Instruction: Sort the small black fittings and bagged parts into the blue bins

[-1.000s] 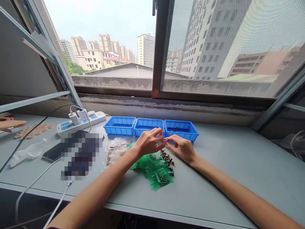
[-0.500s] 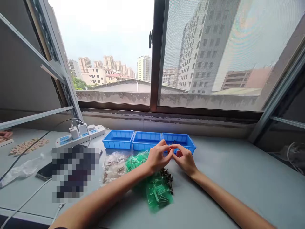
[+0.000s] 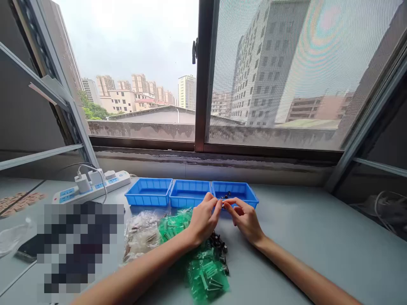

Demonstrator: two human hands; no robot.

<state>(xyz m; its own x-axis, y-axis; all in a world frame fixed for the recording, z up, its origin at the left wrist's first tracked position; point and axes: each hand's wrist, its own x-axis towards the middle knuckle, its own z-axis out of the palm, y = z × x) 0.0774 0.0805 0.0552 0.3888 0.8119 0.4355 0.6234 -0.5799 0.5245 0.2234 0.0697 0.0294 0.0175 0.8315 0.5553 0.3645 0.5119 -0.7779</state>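
Note:
My left hand (image 3: pixel 205 216) and my right hand (image 3: pixel 244 218) meet fingertip to fingertip just in front of the right blue bin (image 3: pixel 251 197). Both are closed in a pinch; whatever sits between the fingertips is too small to make out. Beneath and beside my left hand lie green plastic bags (image 3: pixel 208 279) with metal pins showing through. Small black parts with round heads (image 3: pixel 222 248) are heaped between the bags and my right forearm. A few similar dark pieces (image 3: pixel 226 195) rest in the right bin.
Two more blue bins, the left one (image 3: pixel 148 202) and the middle one (image 3: pixel 190 199), stand in the row. Clear bags of parts (image 3: pixel 143 233) lie left of the green ones. A power strip (image 3: pixel 95 188) with plugs and cables sits at the back left, below the window.
The view has shifted slightly, so the scene sits a little further left and lower. My hands stay pinched together, with the fingers changed a little in pose.

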